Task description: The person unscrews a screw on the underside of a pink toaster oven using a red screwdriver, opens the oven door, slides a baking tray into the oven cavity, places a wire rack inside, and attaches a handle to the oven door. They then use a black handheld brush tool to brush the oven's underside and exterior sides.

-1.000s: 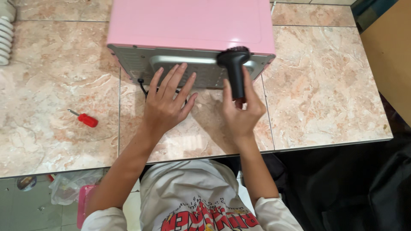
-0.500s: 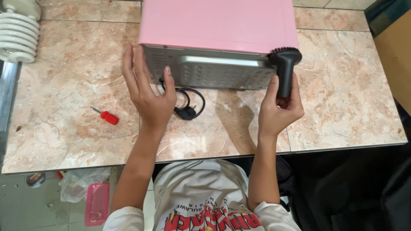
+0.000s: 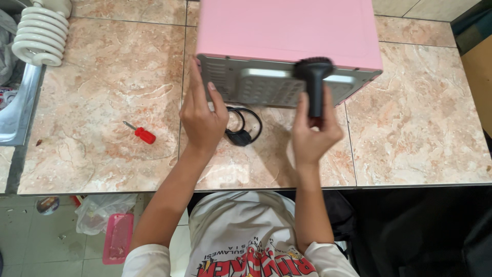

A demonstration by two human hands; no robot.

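A pink oven-like appliance (image 3: 287, 28) stands on the tiled counter with its grey vented back panel (image 3: 256, 84) facing me. My left hand (image 3: 202, 115) rests against the panel's left edge, fingers apart, holding nothing. My right hand (image 3: 313, 134) grips the handle of a black round-headed brush (image 3: 313, 77), whose head lies against the panel's right half. The appliance's black power cord (image 3: 243, 128) is coiled on the counter between my hands.
A small red-handled screwdriver (image 3: 141, 133) lies on the marble-tiled counter (image 3: 102, 102) to the left. A white coiled object (image 3: 38, 36) and a metal sink edge (image 3: 20, 102) sit far left. A pink tray (image 3: 118, 236) and plastic bag lie on the floor.
My right hand has moved the brush left across the back panel. My left hand has slid along the panel's left edge. The view has shifted a little.
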